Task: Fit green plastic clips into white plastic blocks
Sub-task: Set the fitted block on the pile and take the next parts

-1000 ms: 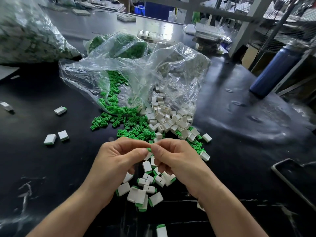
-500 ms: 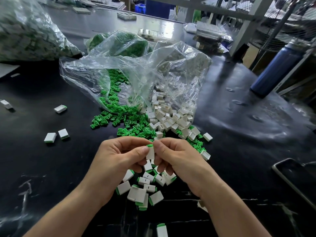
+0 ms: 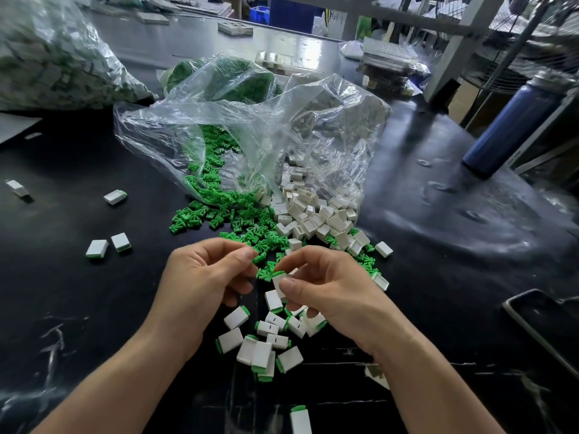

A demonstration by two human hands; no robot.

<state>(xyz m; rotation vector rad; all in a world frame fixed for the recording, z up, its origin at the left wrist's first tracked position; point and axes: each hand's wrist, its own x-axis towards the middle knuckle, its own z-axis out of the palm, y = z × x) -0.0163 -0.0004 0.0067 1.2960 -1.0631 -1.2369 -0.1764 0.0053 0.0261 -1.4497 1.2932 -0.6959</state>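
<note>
Item: one white block (image 3: 279, 281) with its green clip (image 3: 277, 273), hands drawn apart after the press.
Half a second before, both hands were pressed together on this block. The left hand (image 3: 203, 283) then came away to the left, fingers loosely curled, nothing seen in it. The right hand (image 3: 332, 289) kept the block pinched between thumb and forefinger, the clip showing as a green edge at its top. Judged: the clip was seated and this piece done, due for the heap of finished blocks (image 3: 266, 339) on the bench (image 3: 62, 292) just beneath the hands. Stock remaining: loose green clips (image 3: 238, 220) and empty white blocks (image 3: 313, 217) just beyond the hands, spilling from a clear plastic bag (image 3: 250, 126).
</note>
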